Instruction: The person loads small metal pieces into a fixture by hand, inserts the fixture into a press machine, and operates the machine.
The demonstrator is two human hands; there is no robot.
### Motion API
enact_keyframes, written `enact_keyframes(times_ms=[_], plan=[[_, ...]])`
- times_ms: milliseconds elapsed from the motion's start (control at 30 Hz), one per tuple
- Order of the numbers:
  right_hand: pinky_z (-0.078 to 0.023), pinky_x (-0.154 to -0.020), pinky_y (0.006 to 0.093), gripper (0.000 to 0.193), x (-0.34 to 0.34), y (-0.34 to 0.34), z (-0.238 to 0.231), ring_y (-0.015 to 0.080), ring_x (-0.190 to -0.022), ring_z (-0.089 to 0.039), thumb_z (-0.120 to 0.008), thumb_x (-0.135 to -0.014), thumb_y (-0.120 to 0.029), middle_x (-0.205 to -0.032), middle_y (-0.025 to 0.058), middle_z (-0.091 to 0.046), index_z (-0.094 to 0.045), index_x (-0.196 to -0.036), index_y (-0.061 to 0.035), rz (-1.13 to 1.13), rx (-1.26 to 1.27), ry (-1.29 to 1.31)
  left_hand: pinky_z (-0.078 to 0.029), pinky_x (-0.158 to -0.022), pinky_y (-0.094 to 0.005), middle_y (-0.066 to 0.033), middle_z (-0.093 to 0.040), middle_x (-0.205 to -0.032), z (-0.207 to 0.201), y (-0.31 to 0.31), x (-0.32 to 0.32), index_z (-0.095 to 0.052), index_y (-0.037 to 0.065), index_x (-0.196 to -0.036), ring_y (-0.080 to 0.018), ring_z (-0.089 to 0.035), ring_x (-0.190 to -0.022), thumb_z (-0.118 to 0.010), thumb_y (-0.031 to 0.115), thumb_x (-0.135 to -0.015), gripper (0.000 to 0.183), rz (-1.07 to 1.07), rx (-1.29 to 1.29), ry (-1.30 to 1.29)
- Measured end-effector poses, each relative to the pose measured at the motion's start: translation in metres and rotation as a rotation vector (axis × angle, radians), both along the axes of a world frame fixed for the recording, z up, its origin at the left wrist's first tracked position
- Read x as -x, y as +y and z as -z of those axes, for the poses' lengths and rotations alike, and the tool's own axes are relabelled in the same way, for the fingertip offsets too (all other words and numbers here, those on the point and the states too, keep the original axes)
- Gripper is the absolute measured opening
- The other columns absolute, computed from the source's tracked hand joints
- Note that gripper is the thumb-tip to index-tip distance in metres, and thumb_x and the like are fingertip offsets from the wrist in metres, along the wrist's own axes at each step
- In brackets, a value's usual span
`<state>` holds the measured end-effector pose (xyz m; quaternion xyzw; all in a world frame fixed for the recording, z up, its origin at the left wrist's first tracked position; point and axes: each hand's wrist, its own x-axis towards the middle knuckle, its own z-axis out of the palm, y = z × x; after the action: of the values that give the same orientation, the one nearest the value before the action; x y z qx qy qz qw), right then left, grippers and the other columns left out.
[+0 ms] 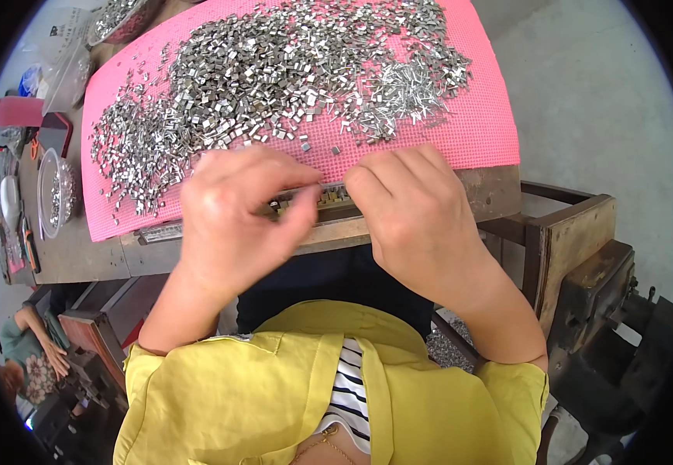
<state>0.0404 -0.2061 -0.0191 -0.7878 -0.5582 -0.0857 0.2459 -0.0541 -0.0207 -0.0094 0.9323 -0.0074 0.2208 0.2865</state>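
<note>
Both my hands work at the near edge of a pink textured mat (pixel 483 143). My left hand (pixel 235 213) is curled, its thumb and forefinger tips brought close together over a long narrow metal fixture (pixel 336 194) with small brass-coloured pieces along it. Anything in that pinch is too small to make out. At the fixture's right part, my right hand (pixel 418 221) is closed with its fingertips bent under, which hides what they grip. Just beyond the hands lies a broad heap of small silvery metal pieces (pixel 235 85), beside a patch of thin metal pins (pixel 406 89).
A clear plastic bowl (pixel 57 194) of small parts stands left of the mat on the wooden bench (pixel 88 263). Orange-handled tools (pixel 29 244) lie farther left. Another person (pixel 34 353) sits at lower left. A dark machine (pixel 596 302) stands at right.
</note>
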Motion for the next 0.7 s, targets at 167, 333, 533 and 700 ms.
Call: enact_keyframes(times_ms=[167, 333, 533, 700], plan=[[-0.045, -0.073, 0.0364, 0.01, 0.007, 0.003, 0.002, 0.0219, -0.072, -0.055, -0.066, -0.077, -0.012, -0.076, 0.0064, -0.052, -0.057, -0.077, -0.0078, 0.037, 0.011, -0.04, -0.046, -0.071, -0.0341, 0.0023, -0.071, -0.083, 0.017, -0.016, 0.002, -0.075, 0.014, -0.082, -0.0186, -0.067, -0.075, -0.081, 0.006, -0.067, 0.017, 0.003, -0.058, -0.023], [-0.046, -0.073, 0.0367, 0.011, 0.006, -0.002, 0.0, 0.0226, -0.071, -0.056, -0.067, -0.076, -0.012, -0.074, 0.0061, -0.052, -0.057, -0.076, -0.0077, 0.038, -0.026, -0.011, -0.044, -0.071, -0.0343, 0.0037, -0.071, -0.083, 0.017, -0.021, 0.003, -0.076, 0.015, -0.083, -0.0179, -0.066, -0.075, -0.081, 0.006, -0.067, 0.018, -0.016, -0.101, -0.039], [-0.05, -0.078, 0.0427, 0.022, 0.0, -0.013, -0.003, 0.0325, -0.086, -0.065, -0.068, -0.079, 0.002, -0.099, 0.0119, -0.07, -0.066, -0.1, -0.0018, 0.031, 0.016, 0.196, -0.046, -0.074, -0.0348, -0.001, -0.073, -0.087, 0.014, -0.018, 0.006, -0.079, 0.011, -0.09, -0.0212, -0.068, -0.081, -0.085, 0.005, -0.067, 0.025, -0.001, -0.077, 0.054], [-0.05, -0.078, 0.0432, 0.026, 0.001, -0.014, 0.0, 0.033, -0.085, -0.066, -0.071, -0.077, 0.003, -0.099, 0.0111, -0.07, -0.066, -0.102, -0.0023, 0.034, -0.053, 0.199, -0.048, -0.08, -0.0366, -0.0044, -0.074, -0.094, 0.008, -0.017, 0.012, -0.08, 0.01, -0.103, -0.0238, -0.068, -0.087, -0.087, 0.007, -0.069, 0.035, -0.008, -0.032, 0.098]])
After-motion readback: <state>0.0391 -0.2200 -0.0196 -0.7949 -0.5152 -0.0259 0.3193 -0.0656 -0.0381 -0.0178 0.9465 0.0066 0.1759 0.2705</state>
